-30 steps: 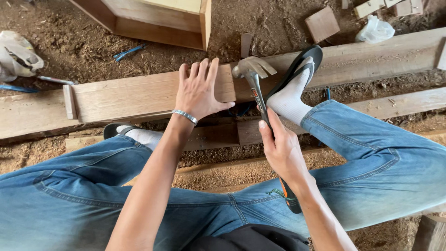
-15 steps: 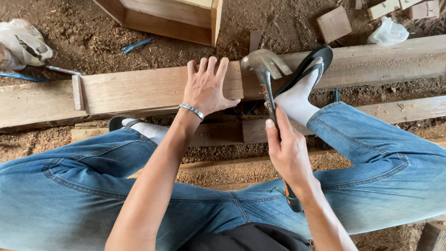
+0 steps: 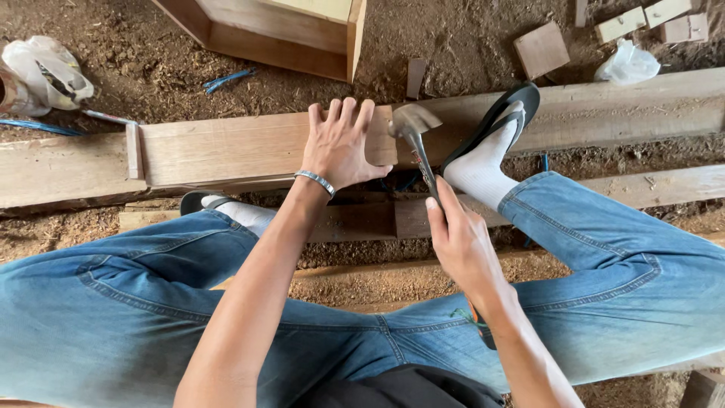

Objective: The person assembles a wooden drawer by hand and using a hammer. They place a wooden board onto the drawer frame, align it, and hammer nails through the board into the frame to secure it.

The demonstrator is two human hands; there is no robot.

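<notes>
From my remote seat I see a long timber beam running across the sawdust floor, with a second, thinner beam lying parallel nearer me. A flat wooden board lies on the long beam; its right end stops just beside the hammer head, and its left end meets a small upright wood block. Above it stands an open wooden box frame, well apart from the board. A crumpled white plastic bag sits at the far left, a smaller white bag at the upper right near some loose wood offcuts; neither shows any label I can make out. Open dirt lies between the box frame and the beam.

My left hand is pressed flat on the board's right end, fingers spread, gripping nothing. My right hand is wrapped closed around the handle of the claw hammer, whose head sits at the board's end, seemingly touching it. A sandalled, white-socked foot braces on the beam just right of the hammer.
</notes>
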